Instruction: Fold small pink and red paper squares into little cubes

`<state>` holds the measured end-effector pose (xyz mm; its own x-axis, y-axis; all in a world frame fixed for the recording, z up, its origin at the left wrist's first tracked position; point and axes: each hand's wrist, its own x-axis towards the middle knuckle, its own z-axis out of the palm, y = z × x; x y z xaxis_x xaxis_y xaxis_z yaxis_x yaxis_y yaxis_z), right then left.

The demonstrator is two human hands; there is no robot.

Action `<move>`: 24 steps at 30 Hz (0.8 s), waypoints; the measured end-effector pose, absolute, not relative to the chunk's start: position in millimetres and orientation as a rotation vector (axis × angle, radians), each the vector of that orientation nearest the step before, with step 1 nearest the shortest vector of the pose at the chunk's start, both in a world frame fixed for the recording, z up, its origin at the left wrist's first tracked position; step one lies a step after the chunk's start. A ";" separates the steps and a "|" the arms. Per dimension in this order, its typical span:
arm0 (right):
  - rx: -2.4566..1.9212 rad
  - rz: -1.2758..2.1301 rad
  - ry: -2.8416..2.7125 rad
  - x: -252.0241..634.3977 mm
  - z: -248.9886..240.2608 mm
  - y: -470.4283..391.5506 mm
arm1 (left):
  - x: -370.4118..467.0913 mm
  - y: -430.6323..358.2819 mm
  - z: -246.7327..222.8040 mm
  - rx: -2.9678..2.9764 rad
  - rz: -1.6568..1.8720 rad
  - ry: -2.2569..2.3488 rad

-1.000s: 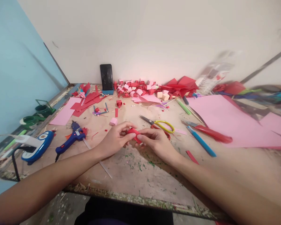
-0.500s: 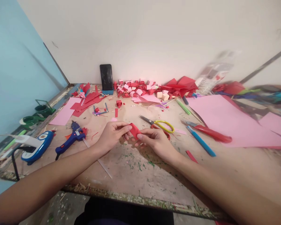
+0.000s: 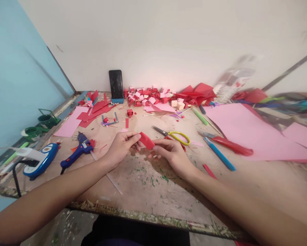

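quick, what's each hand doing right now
Left hand: closed, pinching one end of a red paper piece.
Right hand: closed, pinching its other end.

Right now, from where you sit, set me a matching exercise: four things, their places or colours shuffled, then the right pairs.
1. curved red paper strip
2. glue gun
3. phone
4. scissors

A. on a blue stand
B. has a yellow handle loop
C. between left hand and right hand
D. blue-bodied, lying at left

Pairs: 1-C, 2-D, 3-A, 4-B
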<state>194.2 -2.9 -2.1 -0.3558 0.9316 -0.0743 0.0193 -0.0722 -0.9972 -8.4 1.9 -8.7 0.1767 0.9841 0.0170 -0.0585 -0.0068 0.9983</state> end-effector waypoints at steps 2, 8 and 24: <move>-1.085 1.495 -1.454 193.2 -2.2 -3.5 | -7.5 1.5 -7.9 1.206 1.102 1.023; -1.097 1.332 -1.574 191.9 -5.8 -4.2 | -6.8 1.8 -9.4 1.163 1.088 1.051; -1.173 1.266 -1.561 192.2 -5.3 -5.4 | -7.3 -0.4 -11.8 1.293 1.071 1.083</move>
<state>192.2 -5.4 -5.3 -0.2582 0.9658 0.0252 0.1747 0.0723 -0.9820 -7.3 -0.4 -11.8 0.1779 0.9841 -0.0027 0.0080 0.0013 1.0000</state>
